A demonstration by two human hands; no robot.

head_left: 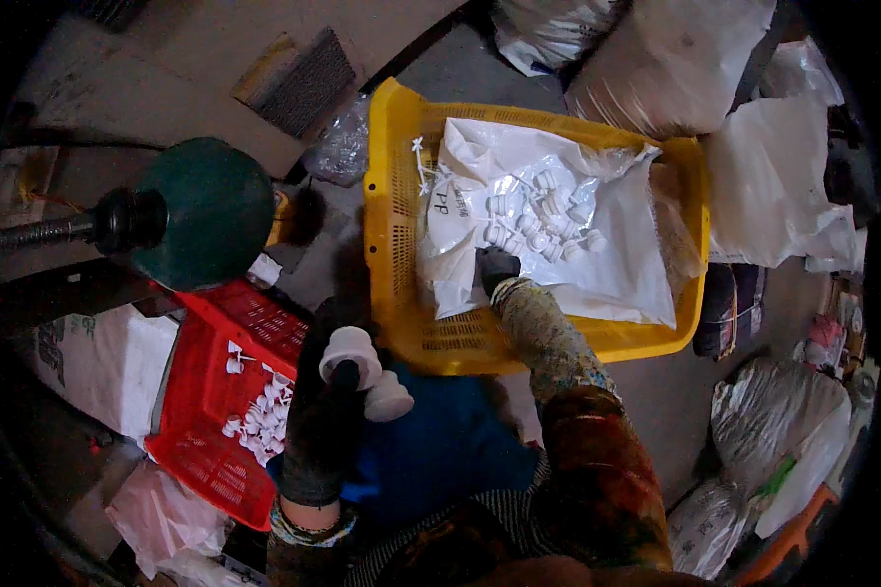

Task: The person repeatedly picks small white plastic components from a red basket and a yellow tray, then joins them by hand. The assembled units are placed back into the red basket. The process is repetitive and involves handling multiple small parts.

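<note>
My left hand (328, 421), in a dark glove, is closed around two white flanged plastic parts (349, 354), round and cap-like, one above the other. My right hand (499, 269), also gloved, reaches into the yellow basket (390, 293) at the near edge of a white plastic bag (626, 254) that lines it. Just beyond its fingers, a heap of similar white plastic parts (533, 223) lies on the bag. The right fingers are dark and partly hidden, so their grip does not show. Thin white sprue pieces (420, 161) lie at the basket's left side.
A red basket (191, 445) with several small white parts stands left of my left hand. A green round lamp shade (206, 213) on a dark flexible arm juts in from the left. Filled white sacks (671, 64) stand beyond the yellow basket, and grey plastic bags (778, 416) lie at the right.
</note>
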